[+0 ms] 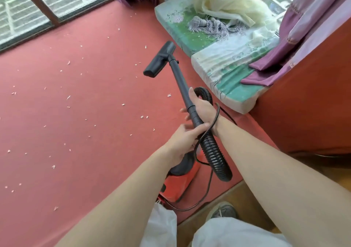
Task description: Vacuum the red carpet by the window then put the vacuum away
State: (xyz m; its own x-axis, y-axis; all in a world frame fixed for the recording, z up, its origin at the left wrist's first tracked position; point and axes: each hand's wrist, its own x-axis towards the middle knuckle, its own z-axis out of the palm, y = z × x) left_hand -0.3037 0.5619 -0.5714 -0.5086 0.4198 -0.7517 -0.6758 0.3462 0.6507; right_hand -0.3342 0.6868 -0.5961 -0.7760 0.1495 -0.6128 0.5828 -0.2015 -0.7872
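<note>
Vacuum wand point(180, 81) hangs over the red carpet point(76, 123) — right grip point(201, 110) curled round it, left grip point(182, 140) clasping the hose point(214, 151). White scraps point(68, 97) dot that carpet.

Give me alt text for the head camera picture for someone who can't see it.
The right hand grips a black vacuum wand and the left hand holds its hose below. Pale scraps litter the red carpet by the window.

red canister vacuum point(178, 186) on the scrap-flecked red carpet point(76, 94), black wand point(180, 83) aslant above
</note>
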